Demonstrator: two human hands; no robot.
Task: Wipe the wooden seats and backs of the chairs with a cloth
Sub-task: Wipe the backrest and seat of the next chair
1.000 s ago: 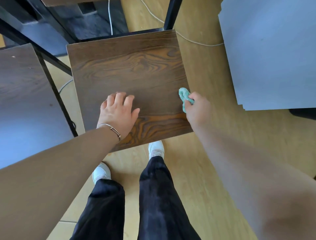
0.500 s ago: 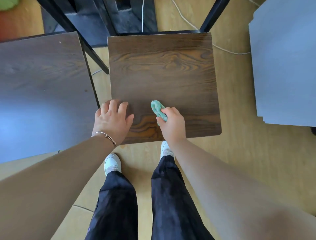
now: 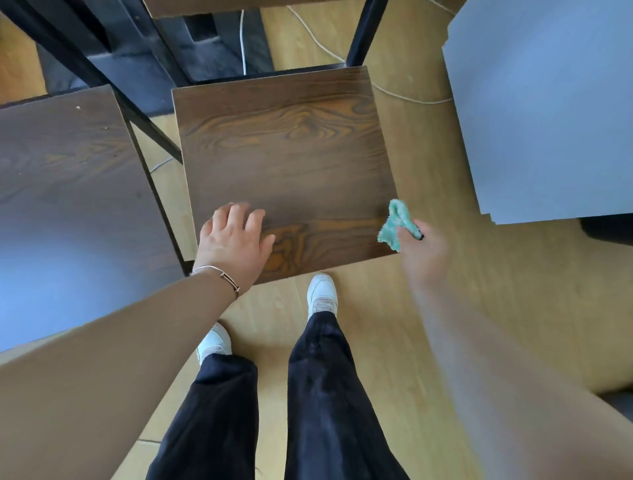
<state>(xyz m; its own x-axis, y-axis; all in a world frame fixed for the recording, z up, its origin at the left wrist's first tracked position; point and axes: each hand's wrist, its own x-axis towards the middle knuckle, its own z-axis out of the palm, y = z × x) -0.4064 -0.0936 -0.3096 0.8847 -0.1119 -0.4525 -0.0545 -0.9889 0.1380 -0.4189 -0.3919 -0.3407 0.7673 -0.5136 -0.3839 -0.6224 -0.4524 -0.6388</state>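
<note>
A dark wooden chair seat [image 3: 287, 161] with black metal legs stands right in front of me. My left hand [image 3: 234, 241] rests flat on its near left corner, fingers spread and relaxed. My right hand [image 3: 423, 251] grips a small teal cloth [image 3: 395, 222] at the seat's near right edge; the cloth lies against the corner of the wood. The hand is blurred. The bottom edge of the chair's wooden back [image 3: 239, 4] shows at the top of the view.
A second dark wooden seat [image 3: 68, 178] stands close on the left. A pale grey tabletop [image 3: 548, 113] fills the right. White cables [image 3: 394, 92] run over the light wooden floor behind the chair. My legs and white shoes are just below the seat.
My right hand swept the cloth from the seat's right edge to the middle front and back out to the right edge. My left hand stayed at the near left corner.
</note>
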